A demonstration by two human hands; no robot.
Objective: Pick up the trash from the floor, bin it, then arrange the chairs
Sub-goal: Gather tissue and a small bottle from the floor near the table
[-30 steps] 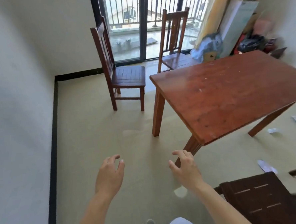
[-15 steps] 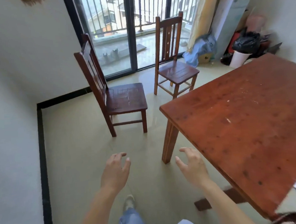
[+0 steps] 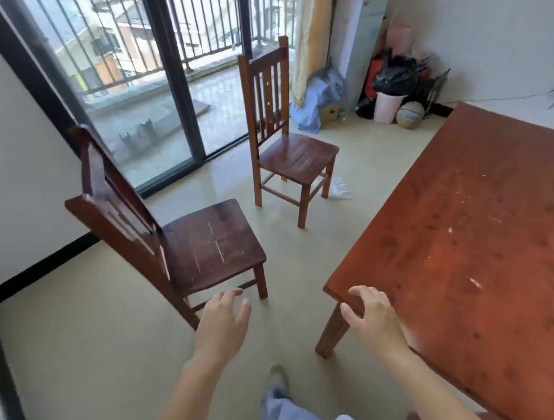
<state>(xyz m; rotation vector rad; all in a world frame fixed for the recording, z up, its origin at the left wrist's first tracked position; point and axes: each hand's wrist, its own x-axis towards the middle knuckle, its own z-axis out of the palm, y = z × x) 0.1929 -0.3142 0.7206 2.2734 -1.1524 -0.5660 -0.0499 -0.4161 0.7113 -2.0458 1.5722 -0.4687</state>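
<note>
Change since half a second ago: I have come closer; the near chair (image 3: 187, 244) now fills the left middle of my view, and the table (image 3: 467, 263) corner sits just under my right hand.
New in view: a white scrap of trash (image 3: 337, 188) on the floor (image 3: 83, 351), touching or just beside the front right leg of the far chair (image 3: 285, 154); it did not show in the earlier frame.
Left hand (image 3: 223, 326): empty, fingers loosely spread and relaxed, held in the air in front of the near chair's front edge, not touching it.
Right hand (image 3: 371, 317): empty, fingers curled but released, over the table's near left corner; I cannot tell whether the fingertips touch the wood.
Bin: a white bin (image 3: 387, 105) with a black bag (image 3: 395, 74) in the far right corner of the room, a ball (image 3: 410, 114) just beside it.
Cut off: the table runs out of frame at the right and bottom edges; only one table leg shows.
Hard to make out: the trash's shape is blurred, partly behind the chair leg.
Below: my trouser leg (image 3: 291, 416) and one shoe (image 3: 278, 373) on the floor between my arms.
</note>
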